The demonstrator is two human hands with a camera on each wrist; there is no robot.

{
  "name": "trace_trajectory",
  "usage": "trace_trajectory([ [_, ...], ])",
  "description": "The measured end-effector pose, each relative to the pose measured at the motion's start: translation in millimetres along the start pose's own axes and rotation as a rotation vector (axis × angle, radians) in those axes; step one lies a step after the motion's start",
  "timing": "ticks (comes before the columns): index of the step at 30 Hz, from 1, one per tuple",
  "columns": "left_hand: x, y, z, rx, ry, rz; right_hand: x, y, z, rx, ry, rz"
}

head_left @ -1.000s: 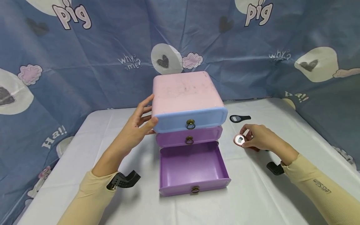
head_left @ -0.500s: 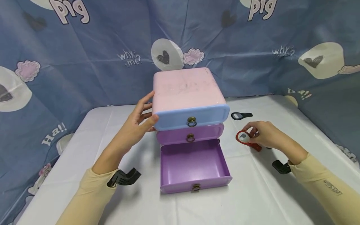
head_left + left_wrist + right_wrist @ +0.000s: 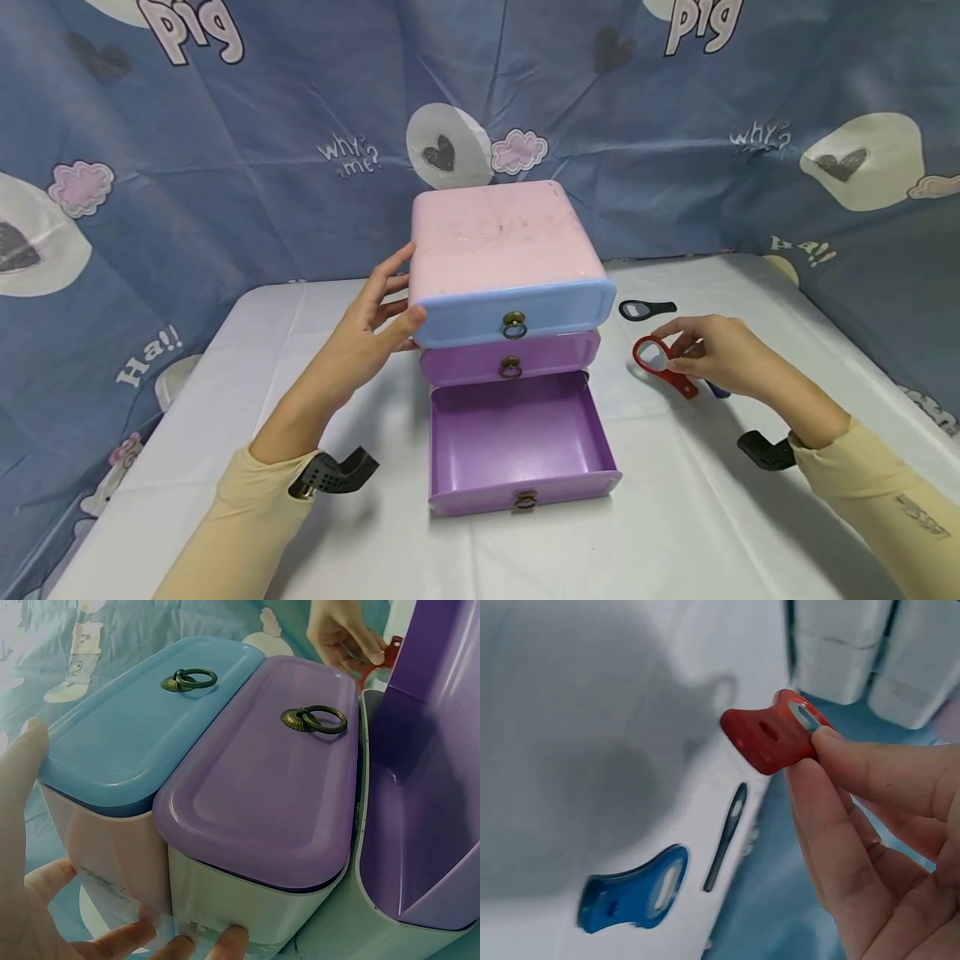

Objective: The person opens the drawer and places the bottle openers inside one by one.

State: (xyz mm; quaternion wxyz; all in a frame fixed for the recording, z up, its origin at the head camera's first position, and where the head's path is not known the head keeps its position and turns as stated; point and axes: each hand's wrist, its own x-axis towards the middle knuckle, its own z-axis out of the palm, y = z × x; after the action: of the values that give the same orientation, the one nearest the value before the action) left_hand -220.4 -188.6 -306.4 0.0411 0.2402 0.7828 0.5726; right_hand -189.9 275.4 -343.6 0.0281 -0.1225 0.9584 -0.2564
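A drawer cabinet (image 3: 502,237) with a pink top stands mid-table in the head view. Its blue top drawer (image 3: 468,323) and purple middle drawer (image 3: 465,367) are closed; the purple bottom drawer (image 3: 517,437) is pulled out, with nothing seen inside. My left hand (image 3: 352,346) rests against the cabinet's left side, fingers spread, thumb by the blue drawer's corner. Right of the cabinet, my right hand (image 3: 716,354) pinches a red magnifying glass (image 3: 678,383) by its lens rim. The right wrist view shows it raised above the table, thumb against the rim.
A black magnifying glass (image 3: 647,310) lies on the white tablecloth (image 3: 540,554), behind the right hand. Below that hand lies a blue magnifying glass (image 3: 630,892), mostly hidden in the head view. A patterned blue cloth (image 3: 300,100) hangs behind the table.
My right hand has moved up and to the right with the red magnifying glass, whose handle shows more now. The left hand stays against the cabinet. The head view has shifted slightly.
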Motion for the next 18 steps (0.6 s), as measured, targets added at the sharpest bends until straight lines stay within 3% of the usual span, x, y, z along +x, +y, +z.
trace_trajectory([
  [18, 0.1, 0.2, 0.5, 0.006, 0.001, -0.003, -28.6, -46, -18, -0.063, 0.108, -0.035],
])
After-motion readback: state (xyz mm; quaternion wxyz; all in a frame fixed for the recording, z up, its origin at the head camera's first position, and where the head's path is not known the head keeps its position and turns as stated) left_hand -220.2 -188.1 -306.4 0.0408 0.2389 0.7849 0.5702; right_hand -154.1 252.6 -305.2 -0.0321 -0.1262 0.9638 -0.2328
